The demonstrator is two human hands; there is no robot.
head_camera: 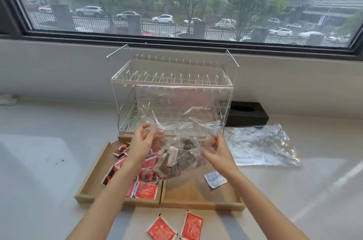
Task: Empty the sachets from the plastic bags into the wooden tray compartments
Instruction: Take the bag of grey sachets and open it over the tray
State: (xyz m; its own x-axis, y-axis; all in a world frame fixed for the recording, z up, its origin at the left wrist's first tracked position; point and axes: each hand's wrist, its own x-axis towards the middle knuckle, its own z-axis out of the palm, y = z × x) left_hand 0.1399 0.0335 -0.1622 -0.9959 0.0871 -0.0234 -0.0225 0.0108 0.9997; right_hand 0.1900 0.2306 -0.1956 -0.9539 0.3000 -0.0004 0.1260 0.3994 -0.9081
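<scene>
- Sachets with dark, speckled wrappers (172, 163) sit bunched inside a clear, crinkled plastic bag (182, 120), which is held up in the air over the middle of a shallow light wooden tray (202, 203).
- The left hand (140, 142) pinches the bag's left edge, fingers curled round the film.
- The right hand (217, 151) pinches the bag's right edge in the same way, fingers bent onto the plastic.
- The bag's lower part, heavy with the dark sachets, sags above the divider between the tray's two compartments.
- The left compartment holds a loose heap of red square sachets (146, 190), some flat, some tilted against each other and against the tray's left wall.
- The right compartment shows mostly bare wood; one small white sachet with blue print (215, 179) lies at its right edge, partly over the rim.
- Two more red sachets (162, 231) lie on the pale grey counter (45, 171) just in front of the tray, side by side and apart from each other.
- A second clear plastic bag, flattened (259, 144), lies on the counter to the right of the tray.
- Behind the tray stands a two-tier white wire dish rack (170, 78), seen partly through the held bag.
- A black rectangular tissue box (246, 114) rests beside the rack's right foot, under a wide window (186, 0) that looks onto a street.
</scene>
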